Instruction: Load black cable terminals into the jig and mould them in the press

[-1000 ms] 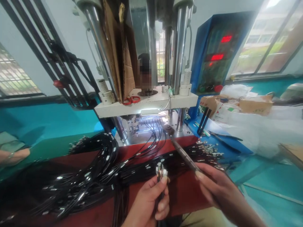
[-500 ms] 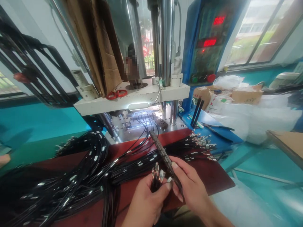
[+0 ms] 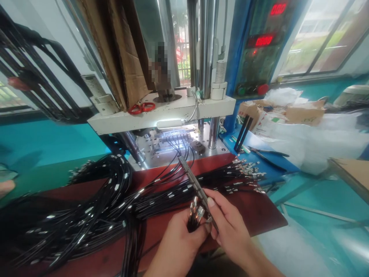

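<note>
My left hand (image 3: pixel 180 242) is closed around a small bunch of black cable ends with metal connectors (image 3: pixel 196 212). Between the fingers of my right hand (image 3: pixel 230 231) is a long, narrow dark slotted bar (image 3: pixel 192 177), tilted up and to the left. The bar's lower part lies close beside the connectors; whether they touch is hidden by my fingers. Beyond the bar, several black cables (image 3: pixel 173 154) run into a brightly lit clear mould (image 3: pixel 173 141) on the press's metal bed. Bundled black cables (image 3: pixel 170 194) with white tags and metal ends lie across the dark red board (image 3: pixel 248 209).
The press's white crossbeam (image 3: pixel 184 111) spans above the bed, with red-handled scissors (image 3: pixel 142 108) on it. A control panel (image 3: pixel 259 57) with red digits stands right. Pliers (image 3: pixel 268 156) lie on a blue surface near boxes and white bags. Another person's hand (image 3: pixel 6 187) shows far left.
The dark bar has shifted slightly left and stays in my right hand. My left hand still grips the connector ends, now turned a little. The camera view has moved slightly.
</note>
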Tool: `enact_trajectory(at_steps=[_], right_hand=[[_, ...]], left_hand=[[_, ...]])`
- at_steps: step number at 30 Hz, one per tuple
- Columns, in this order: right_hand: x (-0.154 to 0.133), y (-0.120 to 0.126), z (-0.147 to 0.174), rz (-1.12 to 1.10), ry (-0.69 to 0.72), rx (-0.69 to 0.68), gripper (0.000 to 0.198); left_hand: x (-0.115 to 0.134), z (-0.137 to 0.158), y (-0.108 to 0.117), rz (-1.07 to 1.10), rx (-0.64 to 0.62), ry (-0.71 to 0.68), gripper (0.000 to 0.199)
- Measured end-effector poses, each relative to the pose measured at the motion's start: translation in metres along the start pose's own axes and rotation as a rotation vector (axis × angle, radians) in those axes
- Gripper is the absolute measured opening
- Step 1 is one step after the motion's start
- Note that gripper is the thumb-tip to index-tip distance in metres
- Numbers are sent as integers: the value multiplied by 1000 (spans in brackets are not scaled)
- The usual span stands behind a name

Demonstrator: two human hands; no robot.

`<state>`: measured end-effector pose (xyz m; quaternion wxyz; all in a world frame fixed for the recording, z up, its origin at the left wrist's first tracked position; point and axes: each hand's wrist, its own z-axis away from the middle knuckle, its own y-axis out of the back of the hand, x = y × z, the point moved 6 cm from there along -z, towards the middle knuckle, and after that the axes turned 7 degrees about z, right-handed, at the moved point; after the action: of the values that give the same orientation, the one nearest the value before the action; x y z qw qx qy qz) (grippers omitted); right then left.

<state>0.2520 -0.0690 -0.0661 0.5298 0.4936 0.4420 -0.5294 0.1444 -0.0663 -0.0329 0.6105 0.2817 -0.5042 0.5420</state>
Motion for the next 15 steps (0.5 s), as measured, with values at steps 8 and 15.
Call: enact_trajectory(at_steps=[8, 15], right_hand=[[-13, 1, 8, 214, 136, 14, 38], [4, 9, 5, -150, -114, -12, 48]], left_hand=[[-17, -2, 9, -30, -134, 137, 21], [-19, -3, 29, 277, -52, 167, 27]])
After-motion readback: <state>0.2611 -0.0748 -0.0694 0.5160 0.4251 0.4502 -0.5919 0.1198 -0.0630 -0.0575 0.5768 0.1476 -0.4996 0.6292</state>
